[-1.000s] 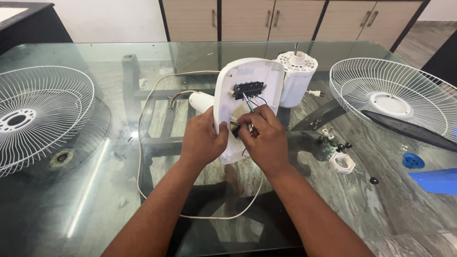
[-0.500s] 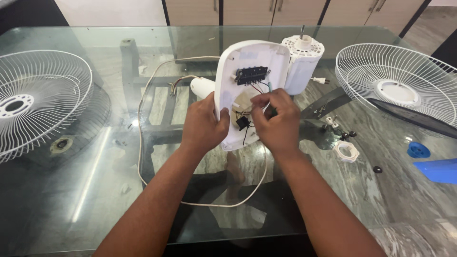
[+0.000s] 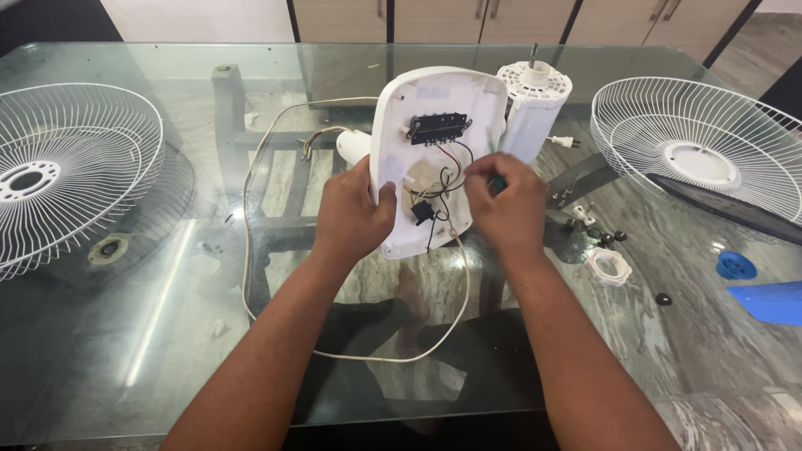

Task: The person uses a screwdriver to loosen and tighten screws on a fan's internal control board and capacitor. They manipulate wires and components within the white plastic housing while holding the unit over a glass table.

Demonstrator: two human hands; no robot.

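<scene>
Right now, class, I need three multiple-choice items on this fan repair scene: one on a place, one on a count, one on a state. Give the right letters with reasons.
1. Where does the small blue cap lie?
A. By the table's right edge
B. Under the left grille
C. Inside the white housing

2. How many white wire grilles lie on the glass table?
A. One
B. Two
C. Four

3. How is the white housing held?
A. Lying flat, untouched
B. Propped up, open side to the camera
C. Closed with a cover

Answers:
1 A: it sits near the right grille.
2 B: the left grille and the right one.
3 B: the left hand grips its edge, the right hand is at the wires.
</scene>
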